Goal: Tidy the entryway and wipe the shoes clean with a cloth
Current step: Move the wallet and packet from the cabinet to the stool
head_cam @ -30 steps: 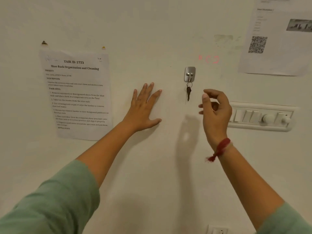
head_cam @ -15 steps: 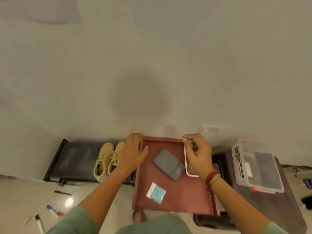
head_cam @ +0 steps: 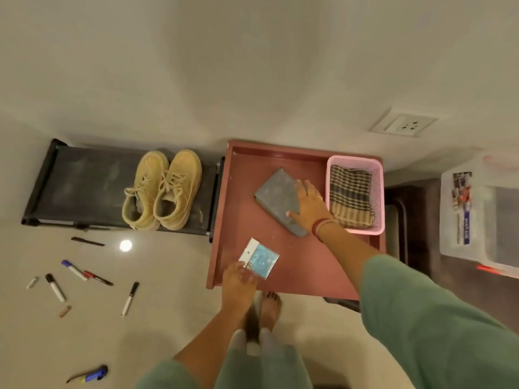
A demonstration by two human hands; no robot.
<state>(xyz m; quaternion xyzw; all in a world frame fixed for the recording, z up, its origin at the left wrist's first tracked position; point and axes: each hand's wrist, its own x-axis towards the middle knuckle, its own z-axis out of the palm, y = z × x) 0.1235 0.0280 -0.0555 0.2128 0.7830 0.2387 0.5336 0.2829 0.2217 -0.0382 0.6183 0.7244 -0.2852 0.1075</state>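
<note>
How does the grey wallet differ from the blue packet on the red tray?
The wallet is dark grey, opaque and larger; the packet is light blue in clear wrap and smaller. The wallet lies mid-tray under the right hand; the packet lies near the front edge, touched by the left hand. Both lie flat on the tray.

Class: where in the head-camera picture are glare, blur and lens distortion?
Head view, glare: a round spot on the floor before the black shoe rack; head view, blur: the clear storage box at the right edge is soft; head view, distortion: the wall socket looks skewed.
</note>
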